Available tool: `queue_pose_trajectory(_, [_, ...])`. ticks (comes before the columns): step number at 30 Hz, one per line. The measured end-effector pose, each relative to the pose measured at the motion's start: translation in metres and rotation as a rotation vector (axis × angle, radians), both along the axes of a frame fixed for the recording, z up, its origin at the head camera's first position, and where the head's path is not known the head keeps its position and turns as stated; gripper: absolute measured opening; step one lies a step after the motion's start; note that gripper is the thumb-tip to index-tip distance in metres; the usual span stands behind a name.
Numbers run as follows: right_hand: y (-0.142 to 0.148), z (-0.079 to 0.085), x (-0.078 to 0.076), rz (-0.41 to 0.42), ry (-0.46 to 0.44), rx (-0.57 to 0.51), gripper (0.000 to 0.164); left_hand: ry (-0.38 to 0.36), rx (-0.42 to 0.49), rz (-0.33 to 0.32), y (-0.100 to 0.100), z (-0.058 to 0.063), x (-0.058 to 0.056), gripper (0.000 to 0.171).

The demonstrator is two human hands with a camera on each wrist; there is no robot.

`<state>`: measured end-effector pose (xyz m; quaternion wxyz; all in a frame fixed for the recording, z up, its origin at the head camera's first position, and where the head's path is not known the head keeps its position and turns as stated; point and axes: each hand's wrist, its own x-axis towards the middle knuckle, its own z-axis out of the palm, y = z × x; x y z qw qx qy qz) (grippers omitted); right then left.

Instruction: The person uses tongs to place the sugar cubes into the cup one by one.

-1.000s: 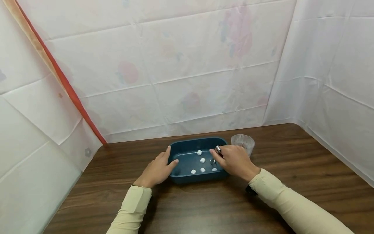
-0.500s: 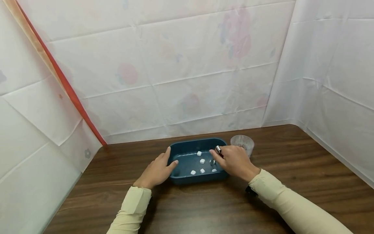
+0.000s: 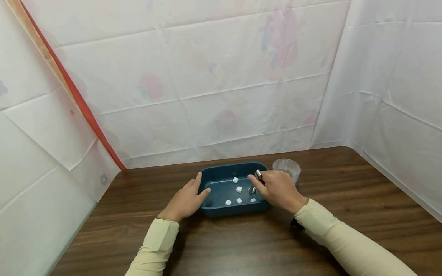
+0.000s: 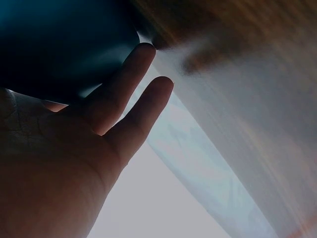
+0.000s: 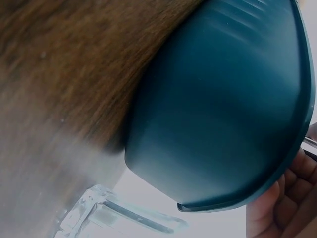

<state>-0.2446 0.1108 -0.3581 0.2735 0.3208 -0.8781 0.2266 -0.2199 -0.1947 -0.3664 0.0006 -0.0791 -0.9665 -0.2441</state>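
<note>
A dark blue tray [image 3: 221, 211] stands on the table with several small white cubes [image 3: 239, 189] scattered on its floor. My left hand [image 3: 184, 200] rests against the tray's left end, thumb over the rim. The left wrist view shows two straight fingers [image 4: 143, 111] beside the tray's wall. Over the tray's right end, my right hand [image 3: 277, 189] grips a shiny metal utensil [image 3: 258, 174]. Its lower end is down in the tray at one white cube; the hand hides most of it, so its exact kind is unclear. Curled fingers show past the rim in the right wrist view.
A clear cup [image 3: 286, 165] stands just behind my right hand, beside the tray's right end. The brown wood-grain table [image 3: 221, 245] meets a white patterned cloth [image 3: 221, 88] at the back. An orange-red strip [image 3: 83, 105] runs down the cloth at the left.
The metal utensil's upper end has shifted very slightly in my right hand. Both hands, the tray and the loose cubes otherwise stay where they were.
</note>
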Motion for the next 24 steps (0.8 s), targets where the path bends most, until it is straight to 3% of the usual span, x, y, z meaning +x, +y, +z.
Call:
queue_pose_trajectory(6, [0.002,0.002,-0.002,-0.008,0.026,-0.018,0.049,-0.003,0.0,-0.004,0.0,0.001,0.0,0.078])
queue_pose_trajectory(24, [0.009,0.015,-0.002,-0.033,-0.005,-0.04,0.05,-0.006,0.013,-0.011,-0.001,0.002,-0.001,0.078])
